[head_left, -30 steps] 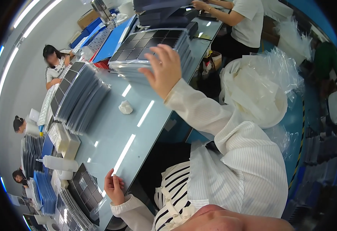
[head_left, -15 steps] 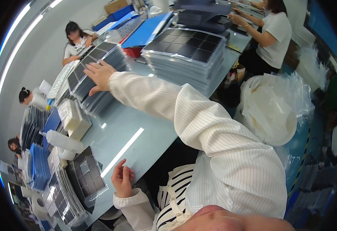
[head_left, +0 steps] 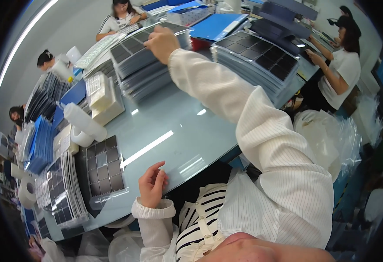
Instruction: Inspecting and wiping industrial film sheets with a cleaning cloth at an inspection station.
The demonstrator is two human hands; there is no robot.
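Note:
My right hand (head_left: 161,43) reaches across the table onto a tall stack of dark gridded panels (head_left: 132,43) layered with clear plastic. Its fingers are drawn together over the top panel; whether they pinch anything is too small to make out. My left hand (head_left: 152,184) hovers near the table's front edge, holding nothing, its fingers loosely bent and apart. A single dark gridded panel (head_left: 105,168) in clear plastic lies flat to its left. Another tall stack of such panels (head_left: 257,54) stands right of my right forearm.
White squeeze bottle (head_left: 84,121), tape roll (head_left: 81,136) and pale box (head_left: 106,102) line the left side. More stacked panels (head_left: 64,192) stand near left. A blue folder (head_left: 220,27) lies at the back. Co-workers sit around; a plastic-lined bin (head_left: 316,131) stands right.
My right hand, spread over the stack before, now has its fingers drawn together farther along the stack's top. The whole view has shifted. My left hand remains near the table edge.

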